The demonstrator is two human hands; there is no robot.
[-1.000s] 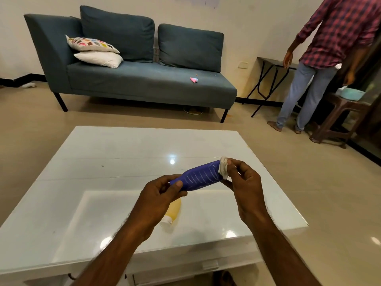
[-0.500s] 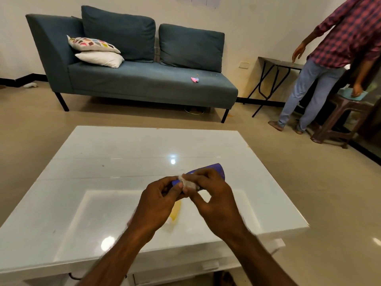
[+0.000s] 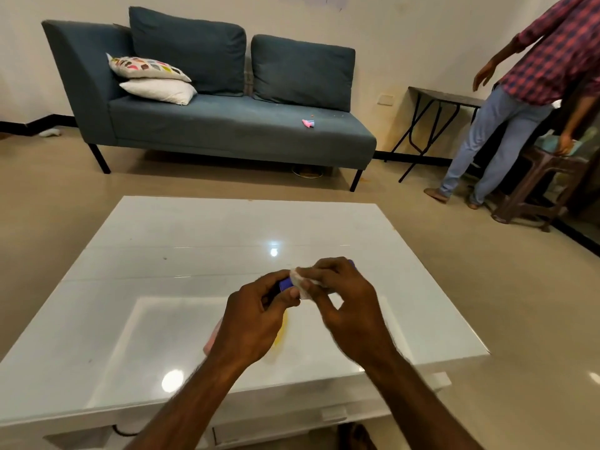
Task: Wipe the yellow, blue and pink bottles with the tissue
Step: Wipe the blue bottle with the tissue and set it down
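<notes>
My left hand (image 3: 256, 319) grips the near end of the blue bottle (image 3: 285, 283), held above the white table (image 3: 162, 254). My right hand (image 3: 344, 297) presses a crumpled white tissue (image 3: 300, 280) against the bottle's side and covers most of it; only a small blue patch shows between the hands. Under my left hand, a sliver of the yellow bottle (image 3: 281, 332) lies on the table. A sliver of the pink bottle (image 3: 212, 337) shows at the left of my wrist. Both are mostly hidden.
A blue-grey sofa (image 3: 227, 125) with cushions stands beyond the table, a small pink item (image 3: 308, 123) on its seat. At right, a person in a checked shirt (image 3: 519, 92) stands by a folding side table (image 3: 435, 102) and a brown stool (image 3: 539, 186).
My right hand has slid the tissue from the bottle's far end along its body toward my left hand, and now covers most of the bottle. The person at right has shifted further right.
</notes>
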